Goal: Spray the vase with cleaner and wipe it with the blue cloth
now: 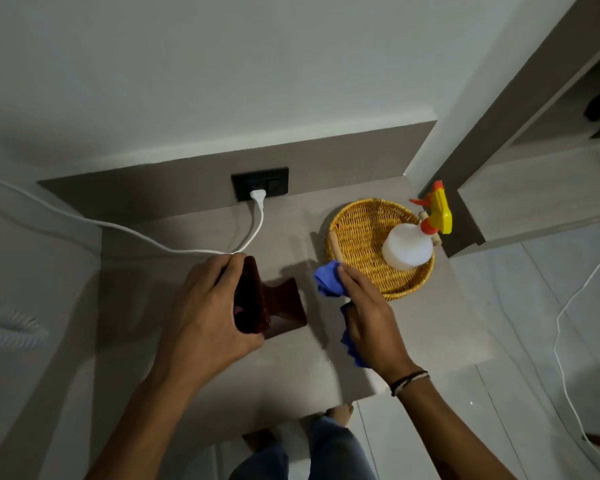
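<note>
Fingers, left: the fingers [222, 271] of the left hand [201, 313] are curled around the wide rim of the vase [274, 306], which is gripped from above and from its left side.
Fingers, right: the fingers [352, 278] of the right hand [368, 317] are held straight and pressed together over the blue cloth [326, 280], which is pinned against the palm; a fold of it is seen hanging below the hand.
Wrist: dark and light bands [409, 381] are worn on the right wrist.
Vase: a dark red, glossy piece, tilted on the table [291, 368], its base turned to the right; whether the base is resting on the surface cannot be told.
Cloth: held just right of the vase, apart from it.
Basket: a round wicker basket [357, 233] is set right of the vase and further back, its near rim close to the cloth.
Spray bottle: a white bottle with a yellow and orange trigger head [409, 251] is stood inside the basket, well right of the vase.
Cable: a white cable [257, 226] is run behind the vase to a plug.
Socket: a black socket [260, 183] is mounted on the upstand, behind the vase and furthest back.
</note>
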`<state>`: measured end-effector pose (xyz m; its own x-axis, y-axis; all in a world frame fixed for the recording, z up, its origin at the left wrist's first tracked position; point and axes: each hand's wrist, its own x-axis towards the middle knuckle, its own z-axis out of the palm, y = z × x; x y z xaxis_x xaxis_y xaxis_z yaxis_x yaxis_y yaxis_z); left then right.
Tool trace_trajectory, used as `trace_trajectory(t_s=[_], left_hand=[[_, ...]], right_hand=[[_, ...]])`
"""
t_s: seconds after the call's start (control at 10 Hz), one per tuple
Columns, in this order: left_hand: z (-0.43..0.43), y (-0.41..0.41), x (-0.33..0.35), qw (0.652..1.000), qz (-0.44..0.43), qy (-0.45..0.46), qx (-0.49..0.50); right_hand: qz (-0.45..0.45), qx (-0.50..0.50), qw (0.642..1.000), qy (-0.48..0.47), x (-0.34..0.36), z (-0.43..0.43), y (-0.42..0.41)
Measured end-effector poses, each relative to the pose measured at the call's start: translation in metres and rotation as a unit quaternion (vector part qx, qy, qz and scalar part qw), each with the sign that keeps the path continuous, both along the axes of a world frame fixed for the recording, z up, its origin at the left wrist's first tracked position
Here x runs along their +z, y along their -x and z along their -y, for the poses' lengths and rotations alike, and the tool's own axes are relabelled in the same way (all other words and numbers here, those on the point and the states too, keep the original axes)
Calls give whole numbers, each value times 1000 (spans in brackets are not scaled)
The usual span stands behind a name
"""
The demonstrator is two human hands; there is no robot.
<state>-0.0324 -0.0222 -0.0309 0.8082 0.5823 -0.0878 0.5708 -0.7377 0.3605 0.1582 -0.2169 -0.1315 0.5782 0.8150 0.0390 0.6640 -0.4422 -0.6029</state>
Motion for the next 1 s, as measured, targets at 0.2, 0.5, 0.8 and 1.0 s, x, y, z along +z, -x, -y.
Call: trace_trajectory(t_s=[0.2,0.5,0.8,1.0], left_hand=[[19,-39,15,999,-43,-20,1],[37,-59,-8,999,-36,-23,15],[41,-60,-19,999,-18,-39,23],[39,-57,-13,998,20,-27,44]], right_hand=[[52,-39,998,-28,34,-32,-69],[98,93,969,207,-38,-59,-98],[49,124,972,191,-39,-47,-113],[90,82,992,21,16,-47,-85]])
